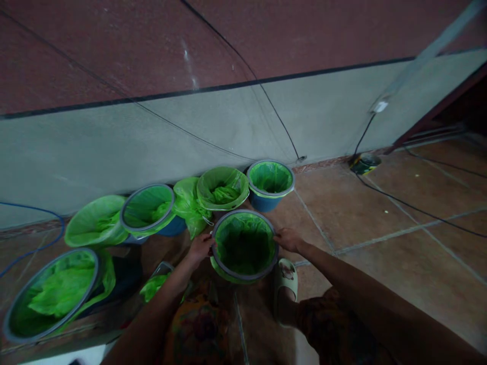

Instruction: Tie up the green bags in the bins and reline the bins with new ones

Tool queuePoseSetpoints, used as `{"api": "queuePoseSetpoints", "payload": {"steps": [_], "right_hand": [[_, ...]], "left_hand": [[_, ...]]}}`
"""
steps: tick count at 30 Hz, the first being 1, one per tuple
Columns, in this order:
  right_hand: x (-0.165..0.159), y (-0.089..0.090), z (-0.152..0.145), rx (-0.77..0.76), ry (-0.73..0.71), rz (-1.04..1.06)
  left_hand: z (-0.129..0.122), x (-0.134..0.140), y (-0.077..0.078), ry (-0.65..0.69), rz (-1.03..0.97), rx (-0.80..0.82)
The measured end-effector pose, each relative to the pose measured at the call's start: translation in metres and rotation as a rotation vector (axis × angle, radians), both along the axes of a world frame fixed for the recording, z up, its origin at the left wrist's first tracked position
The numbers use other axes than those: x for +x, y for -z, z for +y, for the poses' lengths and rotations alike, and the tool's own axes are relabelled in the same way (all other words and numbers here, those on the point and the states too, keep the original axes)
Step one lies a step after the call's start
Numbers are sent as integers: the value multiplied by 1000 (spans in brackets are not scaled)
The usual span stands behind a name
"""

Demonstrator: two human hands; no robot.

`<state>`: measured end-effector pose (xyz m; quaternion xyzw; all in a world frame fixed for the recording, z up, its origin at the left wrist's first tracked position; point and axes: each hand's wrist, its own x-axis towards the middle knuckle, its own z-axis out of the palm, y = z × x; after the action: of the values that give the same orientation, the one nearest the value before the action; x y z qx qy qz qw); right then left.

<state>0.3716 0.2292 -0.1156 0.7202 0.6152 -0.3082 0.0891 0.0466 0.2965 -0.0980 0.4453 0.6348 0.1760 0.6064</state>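
Between my two hands is a round bucket [274, 253] with a grey rim, lined with a green plastic bag [243, 223] folded out over its edge. Its inside is dark toward the bottom. My left hand [200, 248] grips the rim on the left, fingers curled. On the opposite side my right hand [288, 239] is closed on the rim. Just behind stand a bucket with a green liner and wire handle [222, 188] and a blue bucket [264, 203], also lined in green.
More green-lined buckets stand left: one grey-rimmed [147, 203], one wide [97, 220], one large in front [57, 289]. A green bag [189, 203] lies among them. Cables hang along the wall [213, 121]. A small can [365, 163] sits right. A sandal [286, 276] is beside the held bucket.
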Motion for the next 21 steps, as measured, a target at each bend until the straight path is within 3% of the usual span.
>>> {"api": "queuePoseSetpoints", "payload": {"steps": [4, 11, 17, 21], "right_hand": [[-5, 1, 0, 17, 11, -36], [-12, 6, -1, -3, 20, -54], [-17, 3, 1, -50, 48, -108], [-19, 4, 1, -58, 63, -127]], "left_hand": [[0, -3, 2, 71, 153, 104], [-2, -7, 3, 400, 569, 263], [-3, -2, 3, 500, 683, 312], [-4, 2, 1, 470, 657, 300]]}}
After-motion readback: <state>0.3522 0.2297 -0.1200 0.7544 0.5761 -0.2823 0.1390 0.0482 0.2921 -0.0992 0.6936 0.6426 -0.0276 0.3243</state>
